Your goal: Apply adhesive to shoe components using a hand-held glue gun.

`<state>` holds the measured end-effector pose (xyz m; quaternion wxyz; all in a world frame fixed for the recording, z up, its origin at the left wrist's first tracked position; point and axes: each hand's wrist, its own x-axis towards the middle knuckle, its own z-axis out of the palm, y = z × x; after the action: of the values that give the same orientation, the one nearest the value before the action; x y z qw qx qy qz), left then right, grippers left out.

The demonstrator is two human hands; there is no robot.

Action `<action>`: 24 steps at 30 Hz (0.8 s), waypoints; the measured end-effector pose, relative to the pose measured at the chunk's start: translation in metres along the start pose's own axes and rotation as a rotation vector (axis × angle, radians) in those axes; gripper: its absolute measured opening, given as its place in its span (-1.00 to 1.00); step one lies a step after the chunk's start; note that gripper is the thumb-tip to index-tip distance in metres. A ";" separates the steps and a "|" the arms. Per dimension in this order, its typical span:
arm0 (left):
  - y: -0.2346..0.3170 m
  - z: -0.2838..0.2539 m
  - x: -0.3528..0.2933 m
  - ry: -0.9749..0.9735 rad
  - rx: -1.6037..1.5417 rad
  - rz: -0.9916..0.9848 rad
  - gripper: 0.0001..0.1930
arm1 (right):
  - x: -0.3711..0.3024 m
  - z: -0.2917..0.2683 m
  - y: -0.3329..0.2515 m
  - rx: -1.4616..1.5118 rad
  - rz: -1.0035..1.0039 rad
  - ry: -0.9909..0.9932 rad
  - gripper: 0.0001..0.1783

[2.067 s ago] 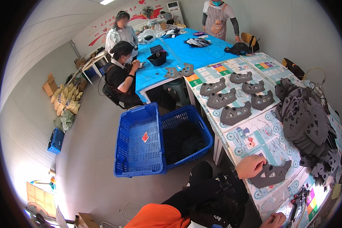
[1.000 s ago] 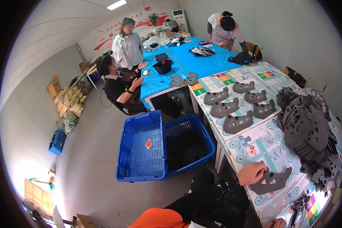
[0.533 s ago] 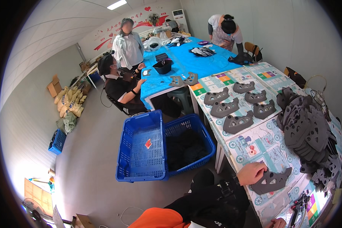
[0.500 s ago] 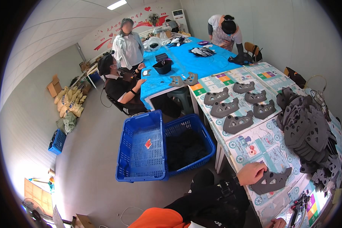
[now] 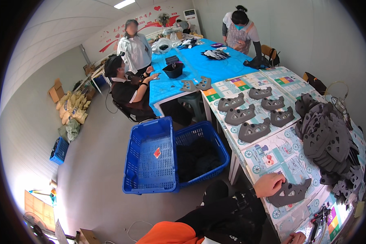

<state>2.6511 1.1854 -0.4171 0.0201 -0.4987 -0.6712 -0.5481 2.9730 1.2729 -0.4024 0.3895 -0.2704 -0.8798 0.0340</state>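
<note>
My left hand (image 5: pixel 269 185) rests at the upper left edge of a dark grey curved foam piece (image 5: pixel 292 193) with cutouts, its fingers curled and pressed on it. The piece lies flat on the patterned table covering. Low in the picture, my right hand (image 5: pixel 295 238) is only partly in view, fingers bent; what they hold, if anything, I cannot make out. Just right of it lies a black gun-like tool (image 5: pixel 319 221) with a red part. Farther up the table several like grey pieces (image 5: pixel 254 130) lie apart in rows.
A big heap of grey pieces (image 5: pixel 329 136) covers the table's right side. Two blue crates (image 5: pixel 128 162) stand on the floor left of the table. Beyond is a blue-covered table (image 5: pixel 183 87) with a black bin (image 5: pixel 173 70); a seated person (image 5: pixel 128 91) and two standing people are around it.
My hands and the grey piece have hardly moved. The person across the blue table has lifted their head and raised a hand; the seated person's hands have shifted at the table edge.
</note>
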 end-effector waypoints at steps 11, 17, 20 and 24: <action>0.003 0.000 0.000 0.002 -0.009 -0.002 -0.88 | 0.001 -0.002 -0.003 -0.001 0.038 -0.020 -0.89; 0.003 -0.001 -0.001 0.017 -0.037 -0.011 -0.88 | 0.001 0.000 -0.005 -0.003 0.035 -0.002 -0.91; -0.005 0.001 0.001 0.059 -0.001 0.040 -0.89 | 0.002 0.001 -0.003 -0.010 0.024 -0.023 -0.91; -0.004 0.005 0.000 0.052 -0.006 0.038 -0.89 | 0.000 -0.003 -0.001 -0.001 0.032 -0.025 -0.90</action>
<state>2.6508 1.1894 -0.4213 0.0466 -0.4971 -0.6591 -0.5624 2.9743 1.2712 -0.4004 0.3776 -0.2842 -0.8802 0.0434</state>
